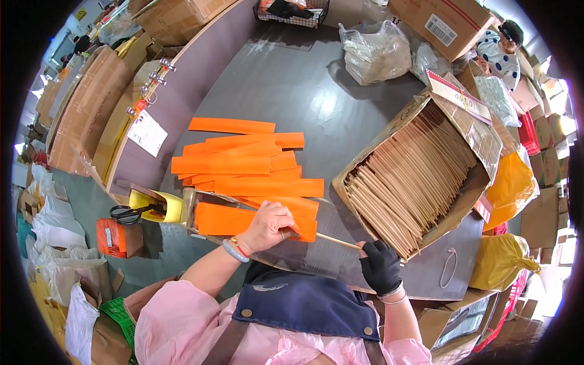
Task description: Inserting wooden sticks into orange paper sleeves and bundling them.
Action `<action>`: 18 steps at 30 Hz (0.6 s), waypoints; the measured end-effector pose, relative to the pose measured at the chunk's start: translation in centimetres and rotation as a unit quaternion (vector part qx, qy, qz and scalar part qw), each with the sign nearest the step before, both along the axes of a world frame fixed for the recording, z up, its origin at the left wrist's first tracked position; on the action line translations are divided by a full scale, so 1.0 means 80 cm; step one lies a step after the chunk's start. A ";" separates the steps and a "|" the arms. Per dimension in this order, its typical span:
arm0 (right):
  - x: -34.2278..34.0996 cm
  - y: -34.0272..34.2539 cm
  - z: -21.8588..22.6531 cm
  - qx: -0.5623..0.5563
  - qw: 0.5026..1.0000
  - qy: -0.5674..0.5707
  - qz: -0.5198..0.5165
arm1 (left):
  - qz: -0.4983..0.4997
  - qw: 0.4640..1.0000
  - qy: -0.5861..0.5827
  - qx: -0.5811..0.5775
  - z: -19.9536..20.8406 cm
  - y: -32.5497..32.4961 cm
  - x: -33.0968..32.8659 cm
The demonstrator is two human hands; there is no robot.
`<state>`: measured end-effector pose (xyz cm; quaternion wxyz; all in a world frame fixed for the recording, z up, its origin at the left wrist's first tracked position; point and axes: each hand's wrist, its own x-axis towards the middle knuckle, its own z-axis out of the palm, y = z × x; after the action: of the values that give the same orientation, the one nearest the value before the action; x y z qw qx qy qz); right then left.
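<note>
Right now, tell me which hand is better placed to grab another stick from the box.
Right. The gloved right hand sits beside the box of sticks, while the bare left hand rests on the orange sleeves.

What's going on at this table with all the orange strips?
A person at a grey table holds a thin wooden stick between both hands. The bare left hand rests on an orange sleeve, and the black-gloved right hand grips the stick's other end. More orange sleeves lie piled ahead, beside an open box of sticks.

Bright overhead light, tabletop glare, fisheye-bent edges
</note>
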<state>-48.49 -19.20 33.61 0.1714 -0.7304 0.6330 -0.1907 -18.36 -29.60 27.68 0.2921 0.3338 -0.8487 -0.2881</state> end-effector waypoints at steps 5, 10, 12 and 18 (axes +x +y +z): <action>0.001 0.000 0.001 -0.001 1.000 -0.011 0.006 | -0.016 1.000 0.008 -0.009 0.004 -0.002 0.002; 0.001 -0.002 0.005 -0.013 0.999 -0.023 0.028 | -0.027 0.999 0.017 -0.001 0.002 -0.002 0.005; 0.001 -0.001 0.004 -0.011 0.999 -0.023 0.022 | -0.036 0.999 0.007 0.006 0.002 -0.002 0.006; -0.001 -0.001 0.001 -0.012 1.000 0.007 -0.015 | 0.013 0.999 -0.020 -0.047 0.012 0.006 -0.014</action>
<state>-48.59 -19.30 33.68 0.1551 -0.7239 0.6430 -0.1960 -19.50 -29.14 28.62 0.2945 0.3367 -0.8624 -0.2371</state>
